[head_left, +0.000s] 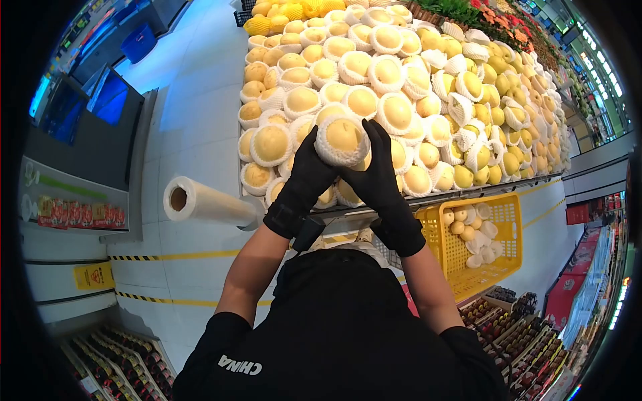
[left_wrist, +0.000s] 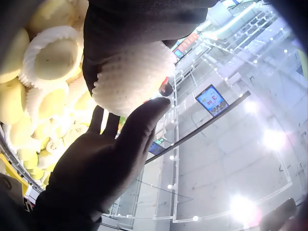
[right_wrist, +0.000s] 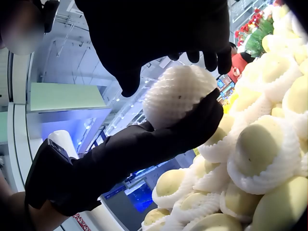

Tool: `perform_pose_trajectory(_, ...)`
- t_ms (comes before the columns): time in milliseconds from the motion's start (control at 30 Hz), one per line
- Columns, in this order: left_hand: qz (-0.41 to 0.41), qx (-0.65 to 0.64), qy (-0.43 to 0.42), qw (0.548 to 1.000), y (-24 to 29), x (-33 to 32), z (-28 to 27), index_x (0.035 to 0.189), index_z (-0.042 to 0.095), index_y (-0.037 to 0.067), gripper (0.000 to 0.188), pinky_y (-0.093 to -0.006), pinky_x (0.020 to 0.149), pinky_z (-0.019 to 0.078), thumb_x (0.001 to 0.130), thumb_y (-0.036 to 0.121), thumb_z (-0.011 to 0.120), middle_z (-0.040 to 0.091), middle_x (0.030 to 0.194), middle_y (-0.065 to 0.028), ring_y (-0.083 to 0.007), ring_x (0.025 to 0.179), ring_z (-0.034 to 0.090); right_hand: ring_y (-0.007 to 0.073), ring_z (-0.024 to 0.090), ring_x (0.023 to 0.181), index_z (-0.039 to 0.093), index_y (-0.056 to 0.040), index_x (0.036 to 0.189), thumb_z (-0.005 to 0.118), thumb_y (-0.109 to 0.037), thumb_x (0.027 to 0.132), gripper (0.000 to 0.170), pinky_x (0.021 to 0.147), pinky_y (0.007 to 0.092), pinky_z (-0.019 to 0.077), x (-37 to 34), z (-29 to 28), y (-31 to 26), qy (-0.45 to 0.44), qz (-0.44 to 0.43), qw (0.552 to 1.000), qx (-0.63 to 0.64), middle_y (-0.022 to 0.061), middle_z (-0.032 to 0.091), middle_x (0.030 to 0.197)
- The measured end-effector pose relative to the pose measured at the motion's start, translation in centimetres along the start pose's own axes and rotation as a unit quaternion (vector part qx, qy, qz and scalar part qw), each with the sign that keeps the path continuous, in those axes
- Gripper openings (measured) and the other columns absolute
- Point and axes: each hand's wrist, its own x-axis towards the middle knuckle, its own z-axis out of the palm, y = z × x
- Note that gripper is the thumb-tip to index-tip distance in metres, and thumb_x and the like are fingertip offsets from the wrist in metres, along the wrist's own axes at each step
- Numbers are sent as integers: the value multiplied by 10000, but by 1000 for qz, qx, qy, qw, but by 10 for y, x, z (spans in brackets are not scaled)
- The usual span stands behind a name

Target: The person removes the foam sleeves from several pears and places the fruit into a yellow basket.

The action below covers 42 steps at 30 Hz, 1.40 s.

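Observation:
A round pale-yellow pear (head_left: 342, 136) in a white foam net is held up over the front of the pear display. My gloved left hand (head_left: 309, 168) grips it from the left side; in the right wrist view the left hand's fingers wrap under the foam net (right_wrist: 175, 94). On the other side my gloved right hand (head_left: 376, 167) stands around the pear, fingers along its far right side and thumb near its lower edge. A gap shows between the right hand (right_wrist: 163, 36) and the net in the right wrist view. Several netted pears (head_left: 271, 144) lie just beyond both hands.
A plastic bag roll (head_left: 210, 200) sticks out at the display's front left corner. To the right stands a yellow crate (head_left: 461, 267) with loose pears and foam nets. Greener fruit (head_left: 491, 93) fills the display's right part, with red flowers (head_left: 518, 37) behind it.

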Motion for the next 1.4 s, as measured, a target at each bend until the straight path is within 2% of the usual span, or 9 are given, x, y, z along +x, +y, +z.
perform_pose_trajectory(233,-65,-247,-11,967,-18,-5,7,1291,457,-14,458,-325,915,491,894,131,634,591,1192,-117,-204,1101,576,370,321,1342,276,-17,1428,860,-230,634,1008,1096,449,307,9,6,-12,-26,55,998,-11,235,335,1416)
perform_pose_trajectory(333,-256,-506,-6,823,-15,2,8,1319,437,-6,436,-328,894,500,998,286,479,573,1219,-111,-204,1074,586,341,354,1331,282,-17,1429,841,-184,648,975,1092,429,322,8,14,2,-26,118,992,22,216,369,1404)
perform_pose_trajectory(400,-196,-330,-52,922,-6,-4,2,1369,379,4,508,-372,945,484,1001,346,459,554,1259,-133,-223,1142,555,344,375,1308,274,-6,1427,820,-192,651,966,1080,423,332,8,11,8,-11,130,989,76,218,386,1387)
perform_pose_trajectory(467,-193,-285,-70,936,-7,-4,-3,1401,341,17,550,-397,974,473,1005,385,440,539,1286,-144,-237,1183,535,317,394,1287,271,-7,1430,800,-162,649,956,1061,412,352,5,10,13,5,140,981,134,198,399,1375)
perform_pose_trajectory(633,-282,-499,-104,813,12,2,-5,1405,344,31,548,-403,986,466,1004,393,437,518,1313,-139,-245,1194,528,281,392,1297,283,-26,1436,790,-103,648,940,1093,414,319,1,22,12,29,132,965,223,151,389,1408)
perform_pose_trajectory(733,-266,-438,-91,854,23,0,-3,1345,426,66,516,-393,876,528,958,396,517,563,1224,-110,-240,1098,582,284,365,1314,236,-24,1454,786,-110,660,969,1096,417,309,2,26,16,26,103,964,245,161,358,1425)
perform_pose_trajectory(933,-268,-458,-81,843,10,16,2,1331,431,55,529,-359,863,530,894,278,627,570,1187,-111,-230,1071,595,299,307,1355,184,-25,1475,765,-159,734,951,1122,417,261,11,19,18,-28,111,967,226,185,308,1451)
perform_pose_trajectory(1100,-191,-367,-22,910,1,38,9,1301,454,27,539,-338,882,512,861,255,666,568,1182,-114,-221,1047,593,299,320,1346,202,-34,1473,754,-175,771,904,1122,412,260,17,10,38,-45,137,966,213,180,298,1454)
perform_pose_trajectory(1400,-104,-94,101,985,23,99,-15,1331,433,3,673,-318,943,456,794,254,750,543,1228,-119,-212,1115,533,245,539,1088,413,-75,1378,693,-191,840,617,911,360,467,40,-40,69,-52,200,955,214,113,479,1313)
